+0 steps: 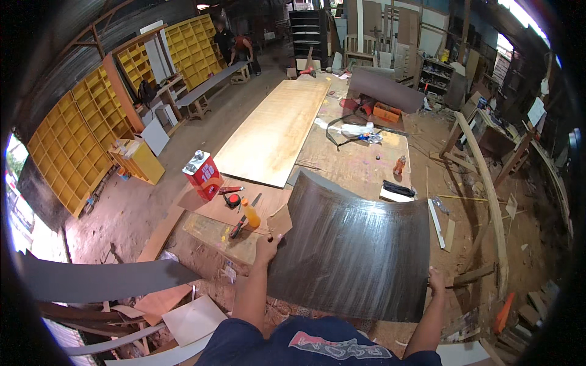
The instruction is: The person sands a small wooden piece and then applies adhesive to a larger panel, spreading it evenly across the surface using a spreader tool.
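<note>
A dark, flexible laminate-like sheet (351,250) with glossy streaks spans the space before me, bowed between my hands. Its left edge is in the grip of my left hand (268,247), fingers curled. At the right edge, my right hand (437,280) is closed on the sheet. A flat brown offcut (281,222) touches or sits just beyond my left fingers; I cannot tell whether they also hold it. Past the sheet, a long pale plywood panel (278,131) lies on the worktable (360,161).
Left on the table stand a red can (203,177), an orange bottle (251,213) and a red-and-black tape measure (232,200). A rolled dark sheet (387,90), an orange box (386,112) and a small bottle (399,165) lie farther right. Two people (238,49) work far back.
</note>
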The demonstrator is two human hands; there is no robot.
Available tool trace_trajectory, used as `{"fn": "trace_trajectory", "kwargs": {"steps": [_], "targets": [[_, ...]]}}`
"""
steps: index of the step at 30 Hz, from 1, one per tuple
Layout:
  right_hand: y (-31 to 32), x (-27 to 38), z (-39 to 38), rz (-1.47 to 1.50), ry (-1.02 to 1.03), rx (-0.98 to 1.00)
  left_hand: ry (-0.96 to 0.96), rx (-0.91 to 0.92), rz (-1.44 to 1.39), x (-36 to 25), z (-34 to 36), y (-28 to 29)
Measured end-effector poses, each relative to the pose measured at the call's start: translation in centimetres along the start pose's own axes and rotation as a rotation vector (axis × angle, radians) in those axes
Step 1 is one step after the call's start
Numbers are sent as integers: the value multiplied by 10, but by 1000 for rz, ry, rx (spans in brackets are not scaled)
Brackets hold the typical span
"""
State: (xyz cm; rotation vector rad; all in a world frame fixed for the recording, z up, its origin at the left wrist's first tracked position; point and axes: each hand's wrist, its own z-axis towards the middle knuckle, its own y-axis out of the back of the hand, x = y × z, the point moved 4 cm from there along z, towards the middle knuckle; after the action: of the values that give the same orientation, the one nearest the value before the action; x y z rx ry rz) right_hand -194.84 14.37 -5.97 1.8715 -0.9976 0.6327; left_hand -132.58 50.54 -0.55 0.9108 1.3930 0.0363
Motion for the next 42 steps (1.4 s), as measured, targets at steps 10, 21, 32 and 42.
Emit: {"fn": "trace_trajectory", "kwargs": {"steps": [10, 21, 32, 42], "targets": [[-4, 33, -29, 484, 100, 445, 26, -28, -79, -15, -13, 5], [-14, 76, -92, 659, 155, 686, 220, 113, -343, 6, -10, -12], [-19, 36, -62, 569, -34, 754, 165, 77, -275, 4, -12, -16], [-2, 52, -70, 755, 13, 835, 18, -121, 40, -17, -56, -14]]}}
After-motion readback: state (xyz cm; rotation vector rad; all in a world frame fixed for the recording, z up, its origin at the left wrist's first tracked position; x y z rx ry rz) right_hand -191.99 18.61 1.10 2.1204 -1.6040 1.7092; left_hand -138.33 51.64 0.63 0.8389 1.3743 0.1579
